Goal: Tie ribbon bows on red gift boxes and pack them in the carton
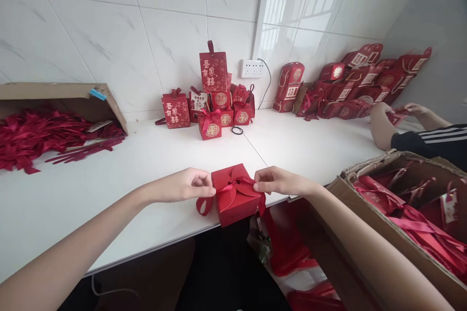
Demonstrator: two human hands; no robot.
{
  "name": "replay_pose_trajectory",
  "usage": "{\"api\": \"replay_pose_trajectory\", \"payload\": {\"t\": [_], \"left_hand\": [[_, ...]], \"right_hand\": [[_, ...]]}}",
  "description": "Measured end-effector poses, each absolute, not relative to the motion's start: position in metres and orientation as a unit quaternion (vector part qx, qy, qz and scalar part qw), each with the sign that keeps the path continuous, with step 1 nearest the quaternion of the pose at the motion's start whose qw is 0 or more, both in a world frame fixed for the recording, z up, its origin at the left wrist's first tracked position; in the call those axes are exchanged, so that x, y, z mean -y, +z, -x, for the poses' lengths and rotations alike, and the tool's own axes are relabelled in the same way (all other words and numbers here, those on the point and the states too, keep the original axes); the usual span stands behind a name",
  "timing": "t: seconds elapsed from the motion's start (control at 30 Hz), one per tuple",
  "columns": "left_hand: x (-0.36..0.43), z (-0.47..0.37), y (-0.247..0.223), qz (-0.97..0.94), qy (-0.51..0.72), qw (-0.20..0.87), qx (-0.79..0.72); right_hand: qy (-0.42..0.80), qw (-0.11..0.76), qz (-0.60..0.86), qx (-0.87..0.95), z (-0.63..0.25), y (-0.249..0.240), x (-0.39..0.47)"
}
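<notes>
A red gift box (pixel 239 206) with petal-shaped top flaps stands at the front edge of the white table (pixel 146 233). A red ribbon (pixel 226 188) runs across its top and crosses at the middle. My left hand (pixel 193 185) pinches one side of the ribbon at the box's left edge. On the opposite side my right hand (pixel 279 181) pinches the other part between thumb and fingers. One loose ribbon end curls on the table left of the box; the other hangs down at the right.
Several red boxes (pixel 213 130) are grouped by the wall. A carton of ribbons (pixel 40 131) lies at left. An open carton (pixel 350 175) with red boxes stands at right. Beyond it, another person's hands (pixel 383 119) hold something red. A black ring (pixel 237 130) lies mid-table.
</notes>
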State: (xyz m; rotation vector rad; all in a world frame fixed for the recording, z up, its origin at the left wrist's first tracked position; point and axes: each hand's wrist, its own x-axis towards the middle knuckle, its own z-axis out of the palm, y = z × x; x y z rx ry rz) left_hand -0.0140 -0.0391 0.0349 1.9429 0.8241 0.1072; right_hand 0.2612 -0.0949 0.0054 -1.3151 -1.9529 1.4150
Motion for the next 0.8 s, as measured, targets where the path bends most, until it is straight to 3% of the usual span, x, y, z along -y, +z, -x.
{"api": "replay_pose_trajectory", "payload": {"t": [0.1,0.17,0.27,0.37,0.43,0.57,0.63,0.8], "left_hand": [[0.041,0.017,0.035,-0.830,0.085,0.399,-0.381],[0.041,0.016,0.030,-0.833,0.100,0.372,-0.396],[0.041,0.011,0.021,-0.828,0.126,0.355,-0.416],[0.046,0.003,0.020,-0.826,0.127,0.343,-0.430],[0.050,0.000,0.023,-0.828,0.124,0.338,-0.430],[0.058,-0.003,0.030,-0.831,0.115,0.338,-0.426],[0.060,-0.002,0.032,-0.820,0.109,0.349,-0.439],[0.062,0.000,0.027,-0.779,0.095,0.429,-0.447]], "right_hand": [[0.403,0.219,0.511,0.727,-0.269,0.012,0.097],[0.246,0.341,0.556,0.717,-0.278,0.022,0.096],[-0.092,0.554,0.552,0.616,-0.292,0.046,0.095],[-0.278,0.602,0.504,0.554,-0.295,0.064,0.098],[-0.229,0.559,0.513,0.610,-0.289,0.064,0.101],[0.094,0.315,0.587,0.740,-0.264,0.039,0.104],[0.187,0.239,0.604,0.737,-0.253,0.023,0.104],[0.319,0.247,0.604,0.687,-0.239,-0.004,0.105]]}}
